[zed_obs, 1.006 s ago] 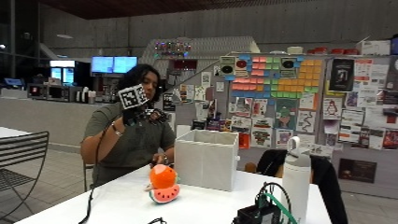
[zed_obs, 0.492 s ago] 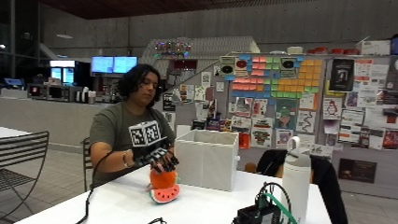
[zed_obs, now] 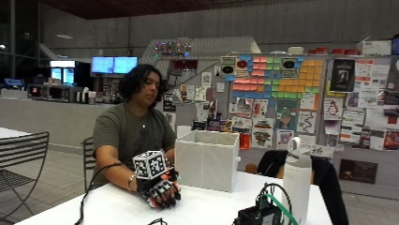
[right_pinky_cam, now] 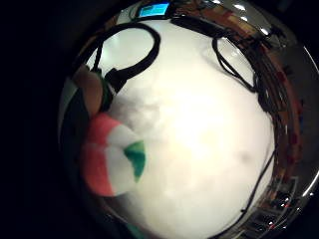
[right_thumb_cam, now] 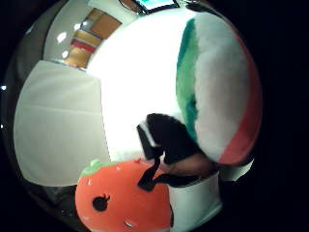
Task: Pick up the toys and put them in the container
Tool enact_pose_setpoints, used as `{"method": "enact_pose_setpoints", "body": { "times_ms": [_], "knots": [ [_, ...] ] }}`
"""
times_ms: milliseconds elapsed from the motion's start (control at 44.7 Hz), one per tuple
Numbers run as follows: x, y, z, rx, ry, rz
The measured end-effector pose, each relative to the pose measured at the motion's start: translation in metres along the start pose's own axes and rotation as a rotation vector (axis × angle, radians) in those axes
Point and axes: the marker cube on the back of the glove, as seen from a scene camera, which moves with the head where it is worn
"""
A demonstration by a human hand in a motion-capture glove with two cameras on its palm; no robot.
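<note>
In the outside view my gloved right hand (zed_obs: 162,191) is down on the white table (zed_obs: 212,208), just in front of the white fabric container (zed_obs: 209,159). Its fingers curl downward and hide the toys there. The thumb side palm view shows a watermelon plush (right_thumb_cam: 219,92), green, white and red, close against the palm with the black thumb (right_thumb_cam: 169,137) pressed to it. An orange strawberry plush (right_thumb_cam: 120,198) with a green top lies beside the thumb, next to the container (right_thumb_cam: 58,125). The watermelon plush (right_pinky_cam: 114,159) also shows resting on the table.
A white bottle (zed_obs: 297,180) and a black device with green and black cables (zed_obs: 262,213) stand at the table's near right. Black cables (right_pinky_cam: 129,55) lie on the tabletop. A metal chair (zed_obs: 25,154) stands to the left.
The gloved hand came down from shoulder height onto the two toys; they showed a second ago and are now covered by its curled fingers.
</note>
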Motion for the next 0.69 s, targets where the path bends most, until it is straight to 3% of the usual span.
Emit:
{"method": "enact_pose_setpoints", "body": {
  "times_ms": [156, 380, 581, 648, 693],
  "knots": [
    [0.002, 0.001, 0.001, 0.281, 0.022, -0.042],
    [-0.002, 0.011, -0.032, 0.362, -0.088, -0.051],
    [-0.063, 0.051, -0.147, 0.600, -0.243, -0.194],
    [-0.097, 0.065, -0.191, 0.673, -0.267, -0.292],
    [-0.125, 0.078, -0.218, 0.707, -0.293, -0.432]
  ]
}}
